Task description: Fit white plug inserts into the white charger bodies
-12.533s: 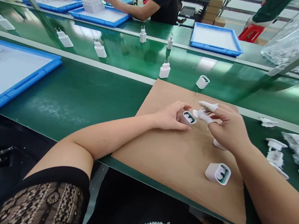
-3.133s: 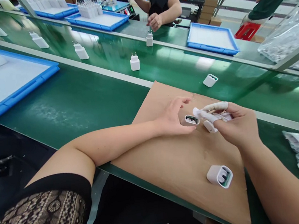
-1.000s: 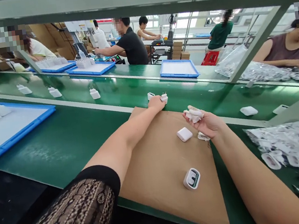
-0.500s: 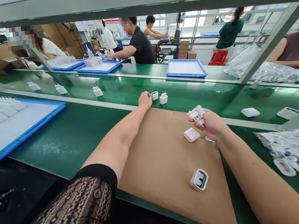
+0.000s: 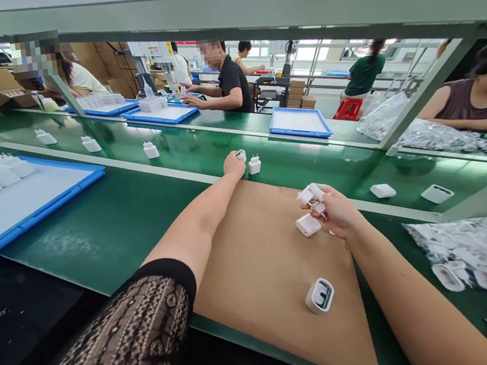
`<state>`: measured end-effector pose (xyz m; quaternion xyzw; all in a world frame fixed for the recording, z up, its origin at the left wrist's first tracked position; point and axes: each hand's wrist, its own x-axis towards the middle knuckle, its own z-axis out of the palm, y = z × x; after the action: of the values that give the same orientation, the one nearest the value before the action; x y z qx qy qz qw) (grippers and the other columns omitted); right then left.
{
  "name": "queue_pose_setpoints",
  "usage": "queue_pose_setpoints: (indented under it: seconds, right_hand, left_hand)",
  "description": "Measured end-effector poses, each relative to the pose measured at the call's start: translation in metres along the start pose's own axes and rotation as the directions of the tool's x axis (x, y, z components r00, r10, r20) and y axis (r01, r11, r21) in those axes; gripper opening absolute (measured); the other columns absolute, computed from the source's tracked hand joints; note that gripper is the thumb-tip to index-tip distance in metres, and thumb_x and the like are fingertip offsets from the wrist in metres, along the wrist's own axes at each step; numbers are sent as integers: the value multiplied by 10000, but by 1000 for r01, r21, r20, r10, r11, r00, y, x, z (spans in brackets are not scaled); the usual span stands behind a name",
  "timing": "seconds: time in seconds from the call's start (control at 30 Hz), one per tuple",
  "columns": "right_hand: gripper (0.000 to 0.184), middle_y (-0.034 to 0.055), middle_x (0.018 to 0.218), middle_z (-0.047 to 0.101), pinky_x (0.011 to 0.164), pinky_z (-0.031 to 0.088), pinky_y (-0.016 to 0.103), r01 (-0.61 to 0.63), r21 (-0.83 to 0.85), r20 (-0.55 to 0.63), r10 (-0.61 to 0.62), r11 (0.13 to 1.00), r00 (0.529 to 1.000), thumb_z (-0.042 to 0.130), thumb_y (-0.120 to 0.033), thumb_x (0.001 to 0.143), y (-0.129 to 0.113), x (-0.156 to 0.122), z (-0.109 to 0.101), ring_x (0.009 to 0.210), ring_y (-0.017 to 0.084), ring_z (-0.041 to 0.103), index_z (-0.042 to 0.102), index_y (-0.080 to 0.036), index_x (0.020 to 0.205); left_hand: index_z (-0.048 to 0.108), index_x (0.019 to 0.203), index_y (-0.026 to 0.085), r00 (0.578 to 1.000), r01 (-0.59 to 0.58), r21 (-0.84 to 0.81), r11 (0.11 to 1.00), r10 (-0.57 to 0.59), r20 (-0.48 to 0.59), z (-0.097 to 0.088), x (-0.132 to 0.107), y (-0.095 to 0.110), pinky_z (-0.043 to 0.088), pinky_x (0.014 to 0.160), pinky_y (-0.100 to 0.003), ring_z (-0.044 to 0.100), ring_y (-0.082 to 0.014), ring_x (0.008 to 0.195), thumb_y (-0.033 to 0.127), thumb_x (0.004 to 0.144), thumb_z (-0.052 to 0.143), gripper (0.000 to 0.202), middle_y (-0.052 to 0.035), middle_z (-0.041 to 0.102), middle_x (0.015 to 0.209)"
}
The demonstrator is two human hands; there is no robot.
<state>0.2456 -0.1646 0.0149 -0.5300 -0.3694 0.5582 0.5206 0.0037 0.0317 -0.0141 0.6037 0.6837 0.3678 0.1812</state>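
Stretched out to the green belt, my left hand (image 5: 234,164) is closed around a small white charger housing (image 5: 241,156). A charger with two pins (image 5: 254,164) stands upright just right of it. My right hand (image 5: 335,209) is closed on several white plug covers with pins (image 5: 312,195), above the right part of a brown cardboard sheet (image 5: 270,251). Below those fingers a white charger housing (image 5: 308,225) lies on the cardboard. Nearer to me an open housing (image 5: 320,296) shows its green-edged inside.
On the left is a blue-rimmed tray (image 5: 70,196) with rows of chargers. Plug covers and a plastic bag of parts (image 5: 472,248) lie at right. Housings (image 5: 383,190) sit on the belt (image 5: 194,147). A slanted frame post (image 5: 424,93) and co-workers are beyond.
My left hand now has its fingers round the housing, which was at its fingertips before. Pieces on the belt have shifted left, and the view has tilted slightly. My right hand keeps its hold.
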Motion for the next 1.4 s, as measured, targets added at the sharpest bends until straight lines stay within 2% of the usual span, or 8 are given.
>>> queue_pose_setpoints:
  seconds: [0.17, 0.33, 0.47, 0.6, 0.8, 1.0, 1.3, 1.4]
  right_hand:
    - [209, 6, 740, 659, 390, 361, 137, 30, 96, -32, -27, 995, 999, 796, -223, 720, -3, 4, 3, 571, 86, 556, 640, -210, 859]
    - [253, 66, 933, 716, 494, 494, 136, -132, 112, 187, 109, 985, 976, 809, -206, 700, -5, -2, 3, 748, 116, 651, 710, -197, 932]
    - [401, 59, 904, 737, 532, 510, 206, 84, -154, 163, -58, 985, 985, 812, -141, 538, -2, -10, -2, 719, 149, 651, 737, -194, 929]
    - [335, 68, 914, 748, 612, 517, 293, 369, -554, 240, -281, 746, 929, 753, -207, 613, -4, -21, -1, 784, 209, 667, 765, -202, 947]
    - [304, 58, 804, 678, 675, 466, 341, 710, -696, 606, -441, 109, 662, 529, -125, 699, 6, -23, 13, 802, 228, 616, 733, -228, 900]
    - [593, 71, 1028, 750, 732, 512, 354, 693, -712, 550, -522, 114, 651, 549, -88, 698, 15, -21, 9, 893, 245, 674, 630, -227, 1269]
    - [376, 57, 823, 703, 645, 459, 318, 748, -646, 711, -478, -154, 516, 499, -45, 733, 11, -22, 11, 771, 225, 615, 701, -221, 996]
    - [320, 56, 750, 667, 596, 412, 308, 712, -666, 711, -480, -222, 515, 491, -33, 716, 14, -23, 15, 740, 226, 590, 684, -215, 894]
  left_hand:
    - [510, 1411, 185, 954, -282, -90, 955, 270, -126, -25, -54, 3, 484, 1067, -306, 583, -216, 1277, 253, 1014, 498, 402, -123, 590, 1445]
    - [610, 1274, 194, 786, -534, -267, 802, 587, 193, -25, -149, 3, 552, 986, -359, 670, -218, 1139, 258, 967, 578, 315, -95, 704, 1265]
    - [643, 1205, 171, 684, -571, -361, 738, 670, 287, -13, -190, -1, 550, 996, -400, 698, -222, 1076, 178, 900, 625, 305, -93, 733, 1198]
    - [628, 1231, 163, 706, -413, -450, 792, 590, 392, -6, -194, -6, 571, 887, -351, 710, -195, 952, 214, 843, 737, 406, -94, 740, 1152]
    - [691, 1064, 160, 747, -181, -578, 796, 494, 446, -6, -192, -7, 539, 795, -297, 673, -148, 852, 299, 856, 768, 262, -41, 741, 981]
    - [693, 1049, 156, 749, -189, -552, 812, 482, 454, -7, -192, -6, 532, 791, -296, 664, -144, 845, 280, 869, 759, 228, -33, 742, 965]
    - [696, 1055, 157, 748, -199, -527, 826, 476, 463, -11, -194, -3, 527, 826, -297, 667, -160, 898, 299, 874, 756, 238, -37, 737, 1011]
    - [665, 1169, 153, 710, -375, -477, 795, 577, 403, -12, -196, -3, 525, 866, -309, 678, -176, 944, 295, 935, 687, 274, -61, 739, 1089]
